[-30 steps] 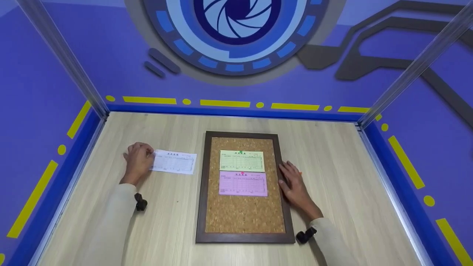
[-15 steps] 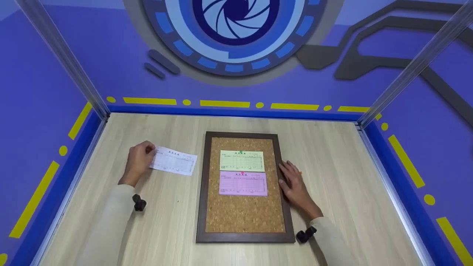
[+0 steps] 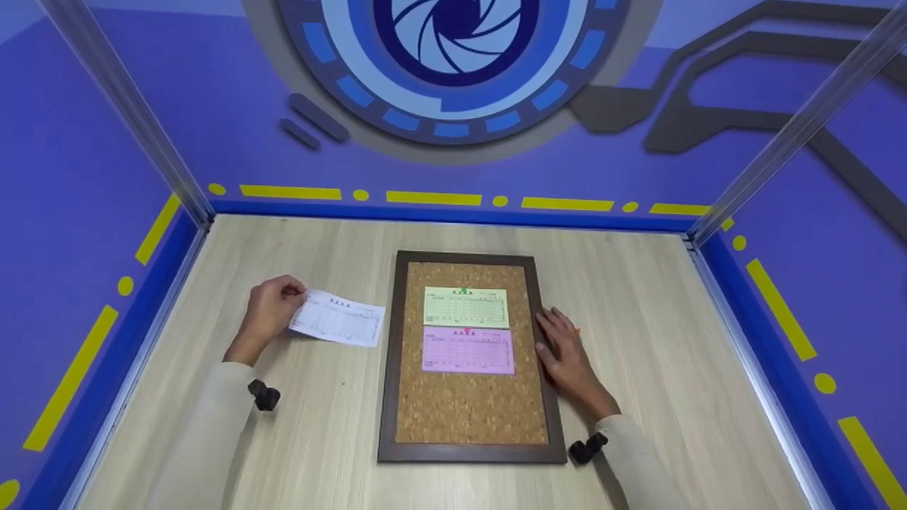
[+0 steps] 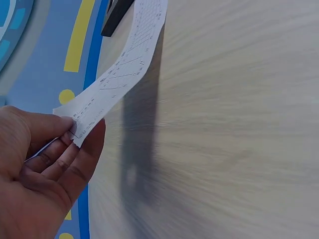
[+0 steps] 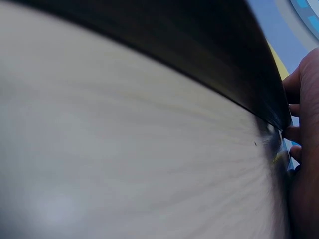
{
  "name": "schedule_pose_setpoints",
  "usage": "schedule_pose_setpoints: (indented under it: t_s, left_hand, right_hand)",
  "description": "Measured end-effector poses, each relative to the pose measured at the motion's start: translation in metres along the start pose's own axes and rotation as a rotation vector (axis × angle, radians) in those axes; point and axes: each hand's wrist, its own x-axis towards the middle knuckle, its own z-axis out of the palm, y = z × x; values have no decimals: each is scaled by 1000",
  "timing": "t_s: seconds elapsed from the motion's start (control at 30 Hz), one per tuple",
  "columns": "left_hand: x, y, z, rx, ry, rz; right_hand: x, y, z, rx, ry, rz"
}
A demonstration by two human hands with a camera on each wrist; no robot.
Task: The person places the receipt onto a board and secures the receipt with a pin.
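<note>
My left hand pinches the left end of a white printed form slip between thumb and fingers. In the left wrist view the slip bends upward to the pinched corner and casts a shadow on the table. A framed cork board lies in the middle. On it, a green slip has a green pin at its top edge, and a pink slip below has a red pin. My right hand rests against the board's right frame, fingers relaxed.
A small orange bit shows just beyond the right hand, mostly hidden by it. The pale wood table is bounded by blue printed walls with metal corner posts.
The white slip's left end has been lifted, and the slip has shifted slightly right, closer to the board, turning a little. The right hand and the board have stayed in place.
</note>
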Motion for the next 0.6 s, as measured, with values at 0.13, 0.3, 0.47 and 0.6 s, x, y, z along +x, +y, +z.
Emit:
schedule_pose_setpoints:
  t_s: [0.13,0.3,0.47,0.6]
  left_hand:
    - [-4,1,-4,-36,9,0]
    - [-8,5,-9,-57,22,-3]
    - [-11,9,-12,-68,23,-23]
    - [-13,10,-14,-89,21,-25]
  right_hand:
    - [0,2,1,1,10,-21]
    - [0,4,2,-2,28,-49]
    - [0,3,1,4,26,-46]
    - [0,3,1,3,29,-46]
